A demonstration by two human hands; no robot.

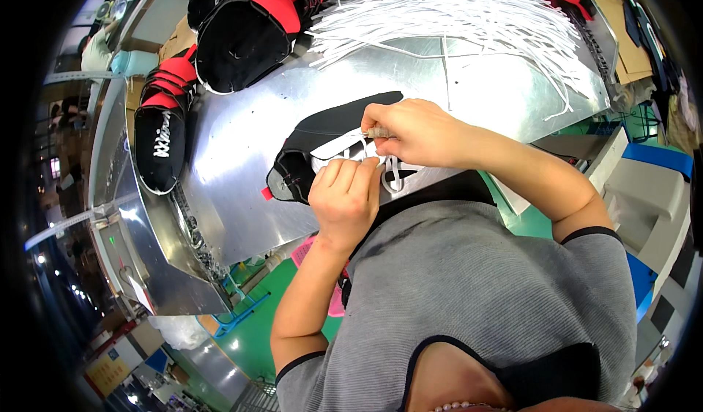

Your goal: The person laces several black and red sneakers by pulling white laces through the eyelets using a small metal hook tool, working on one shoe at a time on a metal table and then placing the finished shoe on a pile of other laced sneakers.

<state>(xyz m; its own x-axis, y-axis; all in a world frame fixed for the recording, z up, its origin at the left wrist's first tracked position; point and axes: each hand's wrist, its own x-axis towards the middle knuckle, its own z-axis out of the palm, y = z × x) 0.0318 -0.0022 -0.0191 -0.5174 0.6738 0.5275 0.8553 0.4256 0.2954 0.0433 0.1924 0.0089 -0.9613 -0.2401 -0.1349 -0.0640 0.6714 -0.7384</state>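
Note:
A black shoe upper (326,126) with a white lacing area lies on the metal table in front of me. A white shoelace (396,181) runs through part of its eyelets, with loops hanging on the near side. My left hand (346,201) is closed on the near edge of the upper, fingers curled over the lacing. In my right hand (419,132) a small tool with a beige, wrapped-looking handle (378,132) is pinched between thumb and forefinger. Its tip meets the white lacing area; the exact tip is too small to make out.
A large heap of white shoelaces (447,17) covers the far side of the metal table (242,222). Stacked black uppers with red tabs (242,42) stand at the far left, and another row (160,137) sits along the left edge. A white plastic chair (644,192) is at the right.

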